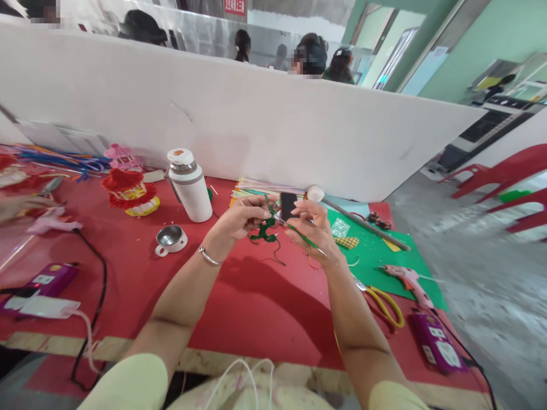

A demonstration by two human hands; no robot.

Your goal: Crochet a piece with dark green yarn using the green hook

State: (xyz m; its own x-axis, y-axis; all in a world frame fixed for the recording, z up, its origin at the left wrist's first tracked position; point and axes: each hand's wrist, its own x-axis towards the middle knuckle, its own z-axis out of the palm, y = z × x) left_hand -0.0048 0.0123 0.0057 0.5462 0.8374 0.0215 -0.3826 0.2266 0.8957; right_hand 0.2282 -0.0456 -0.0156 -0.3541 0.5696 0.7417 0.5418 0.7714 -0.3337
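My left hand pinches a small dark green crocheted piece above the red tabletop, and a loose yarn end hangs from it. In my right hand is a crochet hook with a green handle. Its metal tip meets the green piece close to my left fingertips. Just beyond my hands sits a black phone-like rectangle, partly covered by my right fingers. A green sheet bearing scraps lies to the right of my right hand.
A white thermos and its steel-lined cup stand left of my hands. On the right are yellow-handled scissors, a pink glue gun and a purple power strip. A white partition borders the far side. Another person's hand is at far left.
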